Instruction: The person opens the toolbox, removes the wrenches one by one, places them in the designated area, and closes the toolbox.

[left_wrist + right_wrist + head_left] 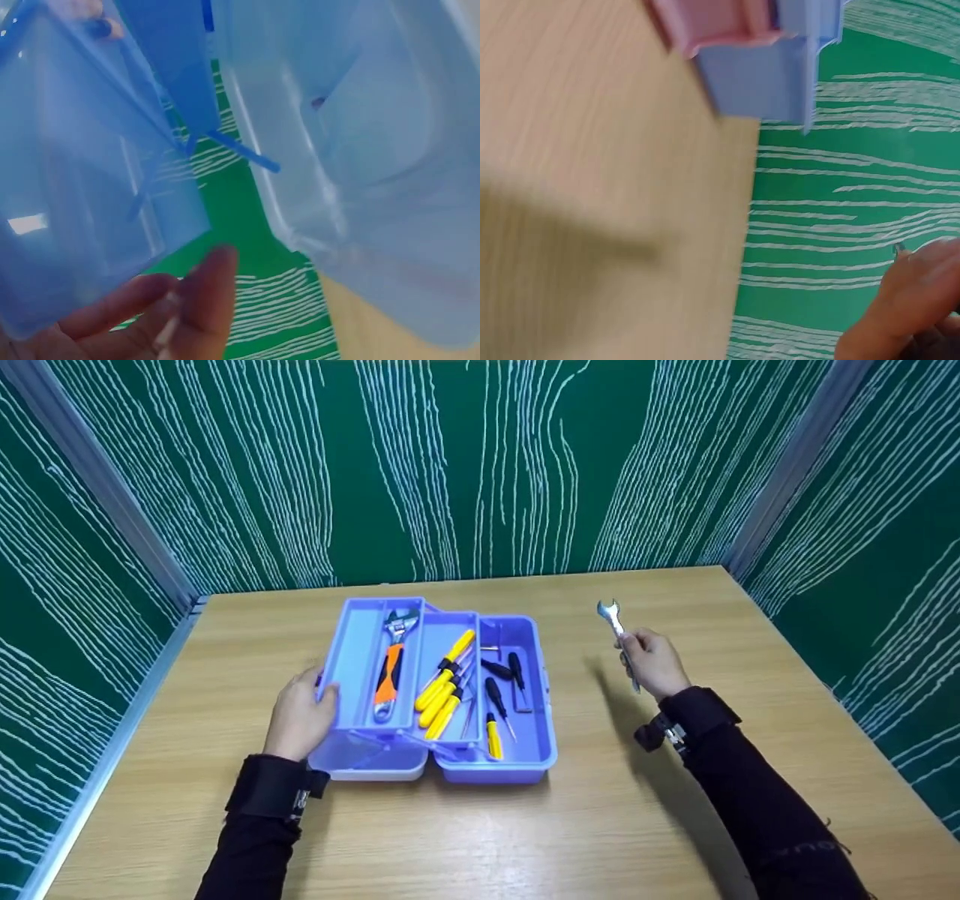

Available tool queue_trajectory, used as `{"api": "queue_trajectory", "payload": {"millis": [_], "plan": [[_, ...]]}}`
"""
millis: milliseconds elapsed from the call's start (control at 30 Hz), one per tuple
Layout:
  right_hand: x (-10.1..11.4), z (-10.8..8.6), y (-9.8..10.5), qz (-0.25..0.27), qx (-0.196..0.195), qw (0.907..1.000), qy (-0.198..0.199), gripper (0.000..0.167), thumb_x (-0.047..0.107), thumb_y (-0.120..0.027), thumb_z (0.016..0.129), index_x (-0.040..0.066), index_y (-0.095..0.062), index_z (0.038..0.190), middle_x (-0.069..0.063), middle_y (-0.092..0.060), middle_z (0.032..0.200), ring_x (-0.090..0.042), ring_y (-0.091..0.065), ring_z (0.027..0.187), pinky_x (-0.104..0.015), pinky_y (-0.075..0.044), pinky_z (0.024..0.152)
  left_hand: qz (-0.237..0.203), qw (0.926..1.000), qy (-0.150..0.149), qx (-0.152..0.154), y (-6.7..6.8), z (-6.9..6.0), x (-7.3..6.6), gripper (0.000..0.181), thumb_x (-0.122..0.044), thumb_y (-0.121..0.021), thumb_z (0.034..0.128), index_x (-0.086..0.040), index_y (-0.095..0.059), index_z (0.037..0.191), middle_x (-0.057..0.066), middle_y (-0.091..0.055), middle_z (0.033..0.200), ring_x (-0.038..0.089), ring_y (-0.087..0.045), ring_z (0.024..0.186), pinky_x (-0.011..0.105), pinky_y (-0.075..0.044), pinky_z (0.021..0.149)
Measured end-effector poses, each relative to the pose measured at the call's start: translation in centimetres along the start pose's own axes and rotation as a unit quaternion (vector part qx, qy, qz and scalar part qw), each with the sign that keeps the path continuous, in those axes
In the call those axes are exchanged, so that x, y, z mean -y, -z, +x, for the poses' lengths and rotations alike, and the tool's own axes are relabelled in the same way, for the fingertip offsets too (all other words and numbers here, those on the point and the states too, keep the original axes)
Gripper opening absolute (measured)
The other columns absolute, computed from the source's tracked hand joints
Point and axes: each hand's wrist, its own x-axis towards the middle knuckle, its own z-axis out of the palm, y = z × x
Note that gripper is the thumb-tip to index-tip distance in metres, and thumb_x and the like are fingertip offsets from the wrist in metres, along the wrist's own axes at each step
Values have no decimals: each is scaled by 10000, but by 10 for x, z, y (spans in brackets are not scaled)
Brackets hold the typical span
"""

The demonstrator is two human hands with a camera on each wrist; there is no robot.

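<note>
An open-end wrench (pixel 611 619), silver, points up and away above the right part of the table. My right hand (pixel 655 664) grips its handle; in the right wrist view only its tip shows past the right hand (pixel 911 307). A purple toolbox (pixel 551 735) stands unfolded at centre left. My left hand (pixel 298 716) holds the outer edge of its left tray (pixel 352 660), thumb at the near side. In the left wrist view the left hand (pixel 187 307) is beside the translucent blue plastic. An orange-black adjustable wrench (pixel 389 671) lies in a compartment of the tray.
Yellow-handled screwdrivers (pixel 435 705) fill the middle tray. Black-handled tools (pixel 495 694) and one yellow handle (pixel 493 739) lie in the right-hand bin. Green, white-streaked walls stand behind and beside the wooden table (pixel 480 840).
</note>
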Motion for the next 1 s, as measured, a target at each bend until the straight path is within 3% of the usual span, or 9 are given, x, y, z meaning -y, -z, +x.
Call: {"api": "queue_trajectory", "payload": {"millis": [133, 300, 467, 667, 733, 1000], "plan": [[-10, 5, 2, -309, 124, 9992, -222, 327, 201, -383, 1052, -72, -562, 1075, 33, -483, 682, -35, -428, 499, -224, -413, 439, -294, 9994, 133, 142, -1, -1, 2, 477, -133, -428, 1004, 111, -418, 1414, 328, -560, 1316, 426, -596, 1146, 520, -477, 996], [-17, 8, 0, -605, 314, 9964, -508, 306, 177, -438, 1022, -94, -557, 1099, 29, -482, 686, -36, -410, 490, -201, -390, 446, -434, 9989, 128, 98, -2, -1, 3, 441, -80, -384, 1003, 136, -437, 1384, 347, -563, 1294, 441, -585, 1153, 532, -465, 1006], [-25, 8, -9, -1134, 366, 9902, -729, 279, 163, -522, 968, -82, -581, 1087, -34, -563, 794, -99, -490, 620, -216, -432, 547, -379, 9993, 23, -7, -4, -2, 3, 412, -52, -366, 997, 148, -480, 1338, 356, -597, 1225, 441, -611, 1088, 534, -488, 956], [-34, 7, -21, -1710, 275, 9817, -792, 273, 257, -597, 924, 6, -605, 815, -32, -533, 738, -171, -492, 670, -250, -442, 573, -275, 9996, 9, -57, -5, -2, 4, 391, -57, -365, 1000, 146, -518, 1297, 345, -630, 1149, 418, -629, 1009, 527, -499, 900], [-36, 8, -23, -1810, 253, 9802, -760, 272, 260, -611, 909, 15, -610, 791, -23, -526, 734, -168, -482, 668, -247, -432, 570, -278, 9996, 19, -54, -5, -2, 4, 388, -58, -365, 1002, 147, -518, 1294, 342, -634, 1136, 412, -630, 991, 521, -503, 886], [-37, 7, -23, -1734, 408, 9799, -895, 263, 126, -545, 907, -75, -624, 1058, -111, -628, 871, -164, -553, 705, -241, -450, 598, -345, 9994, 24, -45, -6, -3, 4, 402, -53, -356, 1005, 156, -491, 1321, 364, -603, 1206, 463, -617, 1080, 544, -493, 945]]}}
